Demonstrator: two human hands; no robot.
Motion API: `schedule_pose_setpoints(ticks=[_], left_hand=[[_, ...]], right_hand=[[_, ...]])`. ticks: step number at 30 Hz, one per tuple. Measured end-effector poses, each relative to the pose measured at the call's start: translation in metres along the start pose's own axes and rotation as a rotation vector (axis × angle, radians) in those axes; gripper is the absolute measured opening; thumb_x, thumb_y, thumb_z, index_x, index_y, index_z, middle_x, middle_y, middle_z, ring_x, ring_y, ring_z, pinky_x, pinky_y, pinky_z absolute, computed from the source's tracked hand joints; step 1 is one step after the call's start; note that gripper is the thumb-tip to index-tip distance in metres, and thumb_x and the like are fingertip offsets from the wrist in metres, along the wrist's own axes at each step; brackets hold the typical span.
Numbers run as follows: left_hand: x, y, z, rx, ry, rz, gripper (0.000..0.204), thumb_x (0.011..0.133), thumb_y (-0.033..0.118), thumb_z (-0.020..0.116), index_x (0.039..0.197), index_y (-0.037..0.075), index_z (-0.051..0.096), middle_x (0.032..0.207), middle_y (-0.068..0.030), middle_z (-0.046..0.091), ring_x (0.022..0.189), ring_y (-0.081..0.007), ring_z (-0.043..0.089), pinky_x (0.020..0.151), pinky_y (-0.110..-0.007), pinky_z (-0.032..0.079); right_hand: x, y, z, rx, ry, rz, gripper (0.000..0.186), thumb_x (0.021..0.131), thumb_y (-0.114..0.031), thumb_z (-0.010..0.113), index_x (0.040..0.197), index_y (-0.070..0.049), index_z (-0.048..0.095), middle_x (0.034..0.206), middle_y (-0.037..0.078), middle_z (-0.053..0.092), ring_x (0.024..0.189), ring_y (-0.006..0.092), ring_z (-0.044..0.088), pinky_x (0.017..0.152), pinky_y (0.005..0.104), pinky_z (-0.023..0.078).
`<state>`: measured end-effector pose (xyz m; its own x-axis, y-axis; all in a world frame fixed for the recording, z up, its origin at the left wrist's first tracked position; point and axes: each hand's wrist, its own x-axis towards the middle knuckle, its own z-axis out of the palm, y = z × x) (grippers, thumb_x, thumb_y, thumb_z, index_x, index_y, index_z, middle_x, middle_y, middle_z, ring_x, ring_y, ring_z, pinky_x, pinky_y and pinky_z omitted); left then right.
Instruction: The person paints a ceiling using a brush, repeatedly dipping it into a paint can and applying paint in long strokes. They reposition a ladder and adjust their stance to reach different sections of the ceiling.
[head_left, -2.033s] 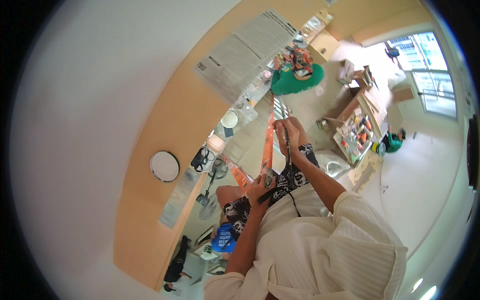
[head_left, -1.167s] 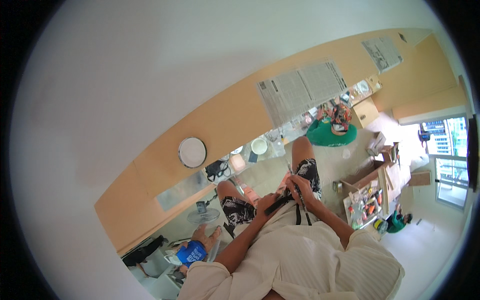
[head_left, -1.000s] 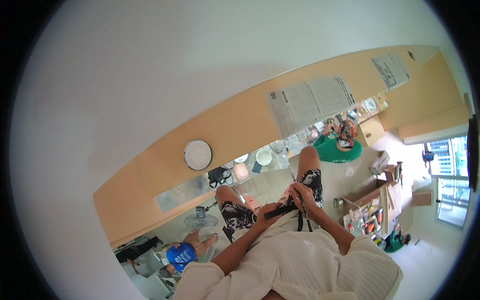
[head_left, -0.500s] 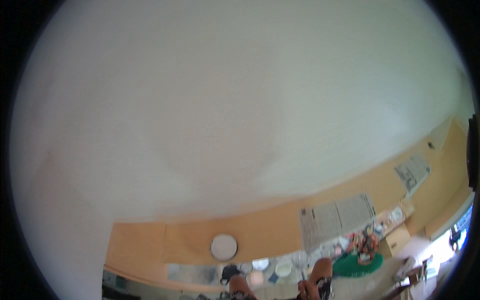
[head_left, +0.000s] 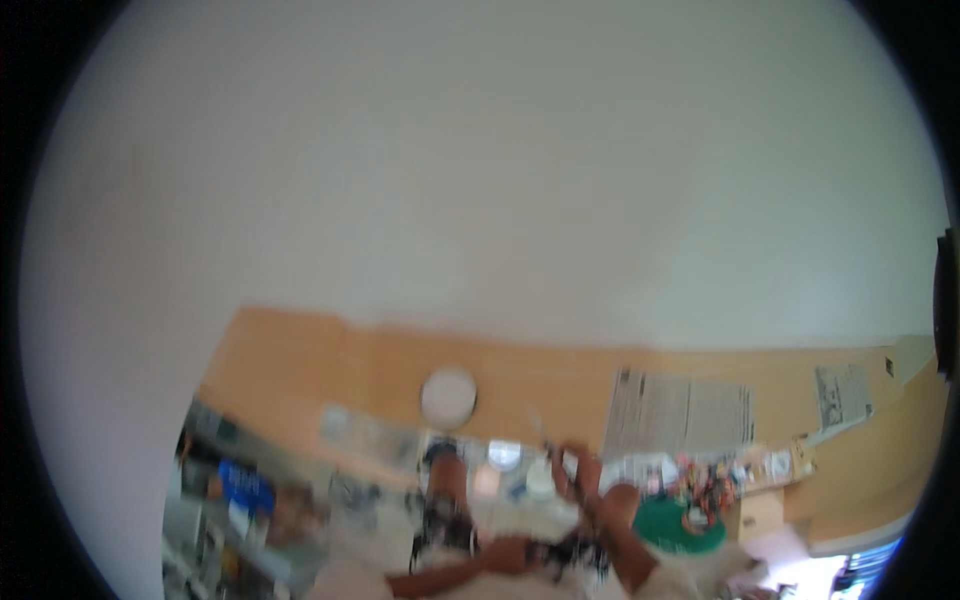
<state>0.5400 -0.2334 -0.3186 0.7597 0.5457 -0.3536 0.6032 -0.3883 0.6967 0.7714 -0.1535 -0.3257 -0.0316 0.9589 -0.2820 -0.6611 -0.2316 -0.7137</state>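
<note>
My right hand (head_left: 577, 470) is raised beside my right knee (head_left: 621, 500), its fingers closed round a slender tool (head_left: 542, 428). The tool has a dark handle and a thin pale tip pointing up and left; blur hides its exact kind. Low between my legs, my left hand (head_left: 508, 555) rests against dark patterned clothing (head_left: 570, 552), its fingers too smeared to read. Beyond the knees lie small pale dishes, among them a white one (head_left: 504, 456) and a pale pinkish one (head_left: 487, 482).
A pale wall (head_left: 480, 180) fills the upper view above a wooden ledge (head_left: 530, 375). A round white disc (head_left: 448, 398) and newspaper sheets (head_left: 680, 412) are on it. At right are colourful clutter (head_left: 712, 487) and a green round surface (head_left: 678, 527); at left, a blue object (head_left: 245, 488).
The view has shifted, so the ledge sits higher and more of my legs and arms shows. My right hand has risen with the slender tool, and my left hand has come into sight.
</note>
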Motion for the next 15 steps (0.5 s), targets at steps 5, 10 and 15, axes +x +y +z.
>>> schedule_pose_setpoints(ticks=[5, 10, 15], left_hand=[[0.001, 0.041, -0.036, 0.032, 0.074, -0.046, 0.042, 0.08, 0.041, 0.064, 0.089, 0.0, 0.067, 0.083, -0.0211, 0.066, 0.079, -0.041, 0.066, 0.075, -0.051, 0.052], [0.001, 0.042, -0.032, -0.035, 0.117, 0.078, 0.038, 0.087, 0.038, 0.058, 0.09, 0.001, 0.067, 0.085, -0.0196, 0.066, 0.074, -0.0407, 0.065, 0.071, -0.051, 0.052], [-0.001, 0.039, -0.03, -0.05, 0.045, 0.082, 0.036, 0.09, 0.033, 0.054, 0.102, 0.001, 0.064, 0.086, -0.0191, 0.064, 0.077, -0.0387, 0.066, 0.071, -0.05, 0.053]], right_hand=[[-0.007, -0.089, 0.126, -0.916, 0.046, -0.912, 0.01, 0.084, -0.001, 0.069, 0.093, 0.001, 0.067, 0.076, 0.008, 0.069, 0.066, 0.01, 0.064, 0.061, 0.0259, 0.053], [0.064, -0.044, 0.113, -0.881, -0.081, -0.612, 0.011, 0.086, -0.004, 0.068, 0.094, 0.004, 0.068, 0.076, 0.009, 0.069, 0.067, 0.0109, 0.065, 0.064, 0.026, 0.053], [0.152, 0.005, 0.109, -0.894, -0.072, -0.427, 0.013, 0.092, -0.008, 0.065, 0.094, 0.005, 0.067, 0.075, 0.006, 0.067, 0.065, 0.0116, 0.066, 0.063, 0.0245, 0.054]])
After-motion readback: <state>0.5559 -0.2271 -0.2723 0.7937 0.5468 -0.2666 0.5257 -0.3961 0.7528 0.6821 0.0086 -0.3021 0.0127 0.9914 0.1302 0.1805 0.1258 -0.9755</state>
